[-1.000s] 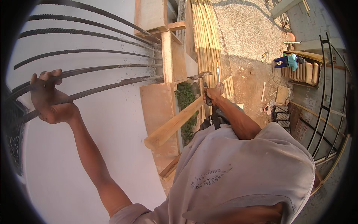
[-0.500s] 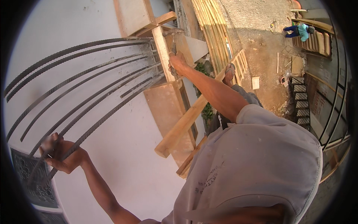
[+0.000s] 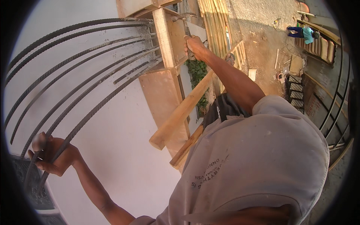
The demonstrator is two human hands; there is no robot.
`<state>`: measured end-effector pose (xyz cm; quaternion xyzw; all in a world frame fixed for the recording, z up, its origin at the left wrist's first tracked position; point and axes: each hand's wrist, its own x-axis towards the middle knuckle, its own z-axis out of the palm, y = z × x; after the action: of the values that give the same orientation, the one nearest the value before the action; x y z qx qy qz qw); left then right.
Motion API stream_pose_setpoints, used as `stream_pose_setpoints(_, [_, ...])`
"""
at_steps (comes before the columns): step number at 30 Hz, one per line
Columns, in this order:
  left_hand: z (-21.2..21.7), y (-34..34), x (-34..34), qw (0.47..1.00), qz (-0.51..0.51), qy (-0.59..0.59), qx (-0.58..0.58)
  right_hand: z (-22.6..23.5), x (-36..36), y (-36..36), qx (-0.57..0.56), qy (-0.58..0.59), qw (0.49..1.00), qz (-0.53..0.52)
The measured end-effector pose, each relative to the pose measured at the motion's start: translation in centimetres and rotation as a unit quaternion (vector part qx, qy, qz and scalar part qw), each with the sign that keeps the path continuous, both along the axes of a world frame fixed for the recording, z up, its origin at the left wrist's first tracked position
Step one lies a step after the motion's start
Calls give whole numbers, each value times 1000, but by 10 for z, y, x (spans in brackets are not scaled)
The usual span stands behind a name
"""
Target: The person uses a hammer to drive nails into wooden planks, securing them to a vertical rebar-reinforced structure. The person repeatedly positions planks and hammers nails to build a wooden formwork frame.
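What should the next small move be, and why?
Probably a light tap of the hammer on the board: the right hand grips its handle, its head is near the board, and the left hand holds the bars.

Rebars [image 3: 90,114] lie before the wall [image 3: 108,146], left of the wooden formwork [image 3: 165,39]; the hammer [image 3: 185,25] is at the formwork's right side, bamboo poles [image 3: 214,32] farther right, a wooden post [image 3: 183,108] below in view.

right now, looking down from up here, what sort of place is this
Probably an outdoor building site: ribbed steel bars run along a pale wall, boxed wooden boards stand at their far ends, and a hammer is in the right hand.
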<state>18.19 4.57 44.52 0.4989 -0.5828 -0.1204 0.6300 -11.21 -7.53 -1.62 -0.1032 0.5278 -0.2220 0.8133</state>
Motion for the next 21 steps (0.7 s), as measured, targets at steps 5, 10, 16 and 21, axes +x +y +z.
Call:
stream_pose_setpoints(5, [3,-4,-1,999,-43,28,6,-7,-54,74,29,0,999,46])
stream_pose_setpoints(10, [2,-1,2,1000,-4,24,-6,11,-86,137,44,27,991,123])
stream_pose_setpoints(16, [-1,-4,-1,999,-6,19,-39,-1,-110,143,-27,118,950,287])
stream_pose_setpoints(21, [-6,-8,-41,997,-40,72,-2,11,-125,118,-289,220,836,410])
